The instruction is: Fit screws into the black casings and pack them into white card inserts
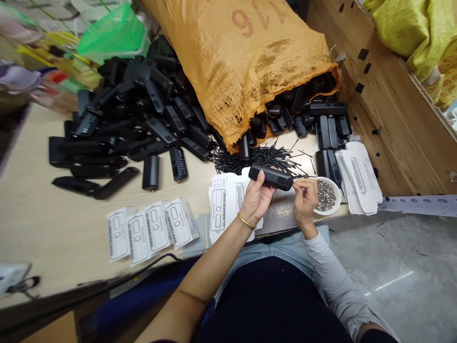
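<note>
My left hand [256, 200], with a yellow bangle at the wrist, grips an oblong black plastic case [270, 176] over the table edge. At the right end of this case, my right hand [305, 200] has thumb and forefinger pinched together. What the pinch holds is too small to make out. Just right of that hand stands a white bowl [334, 208] full of small shiny metal pieces [325, 194]. Beyond the case lies a heap of thin black sticks [264, 158]. Printed white cards [228, 202] are stacked beside my left forearm.
An orange woven sack [257, 57] spills black cases onto the table [32, 190]. A large pile of black cases [143, 114] spreads to the left. Several packed boxes [155, 228] lie at the front. More white cards [360, 176] and a wooden panel [392, 119] are at the right.
</note>
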Tool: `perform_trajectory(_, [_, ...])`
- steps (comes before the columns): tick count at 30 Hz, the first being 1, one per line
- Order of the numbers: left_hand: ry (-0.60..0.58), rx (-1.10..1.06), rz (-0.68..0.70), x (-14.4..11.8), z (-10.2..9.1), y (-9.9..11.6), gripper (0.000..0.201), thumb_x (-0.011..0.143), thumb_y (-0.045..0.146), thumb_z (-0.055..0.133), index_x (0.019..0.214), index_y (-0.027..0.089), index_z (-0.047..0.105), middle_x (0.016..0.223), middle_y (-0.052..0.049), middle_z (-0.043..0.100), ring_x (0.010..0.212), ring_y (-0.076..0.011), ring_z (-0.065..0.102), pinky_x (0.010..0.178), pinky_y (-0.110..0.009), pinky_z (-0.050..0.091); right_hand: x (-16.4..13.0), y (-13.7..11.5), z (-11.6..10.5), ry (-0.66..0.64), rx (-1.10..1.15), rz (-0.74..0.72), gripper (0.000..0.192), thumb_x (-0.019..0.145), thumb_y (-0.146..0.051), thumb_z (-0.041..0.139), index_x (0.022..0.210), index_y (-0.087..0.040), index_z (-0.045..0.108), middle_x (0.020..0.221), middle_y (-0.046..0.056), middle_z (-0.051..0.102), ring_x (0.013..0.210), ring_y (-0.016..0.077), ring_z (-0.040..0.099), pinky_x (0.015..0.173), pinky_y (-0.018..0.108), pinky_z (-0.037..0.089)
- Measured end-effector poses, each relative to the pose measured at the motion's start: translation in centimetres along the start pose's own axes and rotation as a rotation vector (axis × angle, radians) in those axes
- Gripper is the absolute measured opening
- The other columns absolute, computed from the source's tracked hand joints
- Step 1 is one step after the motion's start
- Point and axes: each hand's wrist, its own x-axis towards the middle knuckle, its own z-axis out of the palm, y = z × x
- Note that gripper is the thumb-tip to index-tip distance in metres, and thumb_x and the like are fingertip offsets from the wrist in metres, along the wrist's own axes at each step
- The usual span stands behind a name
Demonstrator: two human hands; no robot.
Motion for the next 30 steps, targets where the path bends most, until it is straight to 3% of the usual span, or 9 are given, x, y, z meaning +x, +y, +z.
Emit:
perform_trajectory(4, [0.032,-0.113,-0.084,0.0,-0.4,-0.9,0.024,0.1,0.02,0.038,0.106,0.007,0.058,0.113,-0.012,0.063,0.11,-0.0194,0.061,0.106,-0.041,0.043,-0.8,0.3,0.9,0.097,0.14,0.088,0.004,0.09,-0.017,0.057,0.087,-0.018,0.058,0.087,0.004,0.055,0.088,0.0142,0.056,0.08,0.032,0.046])
perform_trajectory(8, [0.04,-0.153,-0.121,0.0,-0.7,-1.2,0.03,0.101,0.023,0.034,0.108,0.007,0.059,0.112,-0.012,0.065,0.106,-0.0174,0.063,0.106,-0.038,0.044,-0.8,-0.2,0.9,0.093,0.219,0.122,0.003,0.09,-0.017,0.056,0.088,-0.019,0.059,0.087,0.004,0.057,0.086,0.0138,0.057,0.08,0.032,0.047])
perform_trajectory(17, [-0.047,-0.08,0.074,-1.0,-0.9,-1.4,0.02,0.099,0.021,0.04,0.111,0.018,0.057,0.12,-0.007,0.062,0.116,-0.0208,0.059,0.104,-0.043,0.044,-1.2,-0.5,0.4,0.08,0.161,0.073,0.009,0.09,-0.014,0.056,0.091,-0.021,0.061,0.089,0.003,0.062,0.087,0.0141,0.06,0.081,0.032,0.049])
perform_trajectory(20, [-0.074,-0.062,0.109,-0.8,-1.0,-1.3,0.016,0.097,0.021,0.046,0.109,0.018,0.056,0.116,-0.006,0.064,0.114,-0.0212,0.061,0.104,-0.042,0.044,-1.5,-0.6,0.2,0.019,0.179,0.173,0.007,0.091,-0.02,0.055,0.095,-0.02,0.061,0.094,0.005,0.063,0.093,0.0153,0.062,0.085,0.033,0.051])
perform_trajectory(24, [-0.129,-0.037,0.155,-0.4,-1.1,-0.3,0.014,0.094,0.021,0.053,0.107,0.018,0.056,0.113,-0.005,0.065,0.113,-0.0234,0.061,0.104,-0.045,0.043,-1.2,-0.7,-0.7,-0.048,0.365,0.353,0.018,0.091,-0.023,0.055,0.109,-0.019,0.055,0.102,0.006,0.064,0.087,0.0143,0.065,0.082,0.033,0.054])
perform_trajectory(27, [-0.128,-0.018,0.166,-0.3,-1.1,0.5,0.013,0.094,0.021,0.053,0.106,0.019,0.056,0.112,-0.005,0.065,0.113,-0.024,0.061,0.104,-0.047,0.043,-0.6,-0.4,-1.4,-0.088,0.4,0.366,0.013,0.092,-0.024,0.056,0.104,-0.018,0.056,0.099,0.006,0.064,0.085,0.0143,0.065,0.081,0.032,0.053])
perform_trajectory(30, [-0.1,0.007,0.152,-0.5,-0.9,0.8,0.014,0.095,0.019,0.049,0.108,0.019,0.056,0.112,-0.005,0.065,0.114,-0.0234,0.06,0.105,-0.047,0.042,0.0,-0.4,-1.7,-0.212,0.285,0.309,0.01,0.091,-0.026,0.056,0.096,-0.018,0.06,0.094,0.005,0.063,0.085,0.0148,0.063,0.079,0.031,0.051])
